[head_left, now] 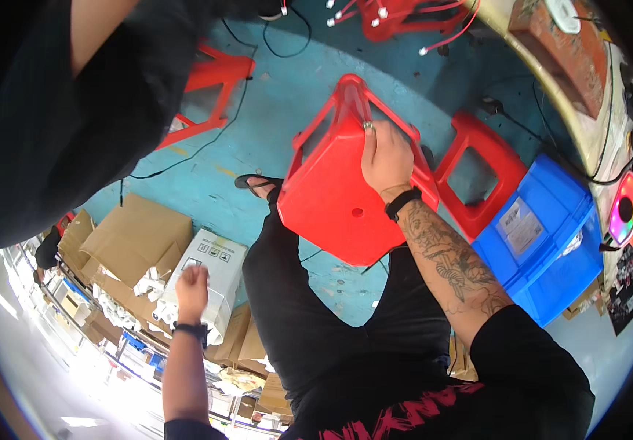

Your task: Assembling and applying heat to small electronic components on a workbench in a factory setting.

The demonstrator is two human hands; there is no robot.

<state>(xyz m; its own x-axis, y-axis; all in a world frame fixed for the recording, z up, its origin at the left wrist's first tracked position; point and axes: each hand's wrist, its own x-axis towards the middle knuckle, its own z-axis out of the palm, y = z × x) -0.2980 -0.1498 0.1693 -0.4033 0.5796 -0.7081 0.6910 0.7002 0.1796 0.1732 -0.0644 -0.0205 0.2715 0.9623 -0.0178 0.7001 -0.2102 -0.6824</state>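
Observation:
A red plastic stool [324, 194] is tilted in front of my knees, its flat seat with a small hole facing me and its legs pointing away. My right hand [387, 158] lies at the upper right edge of the seat, fingers curled over it and gripping the stool. A small shiny metallic spot shows at those fingers; I cannot tell whether it is a ring. Away to the left, my left hand [191, 290] is closed in a fist, raised in front of a white carton [217, 257]. Whatever it may hold is hidden.
To the right stand another red stool [503, 158] and a blue plastic bin [544, 220], beside a workbench edge [544, 66]. Brown cardboard boxes [136, 235] fill the left. Another person's dark clothing [74, 139] looms upper left. Black cables [239, 110] cross the blue floor.

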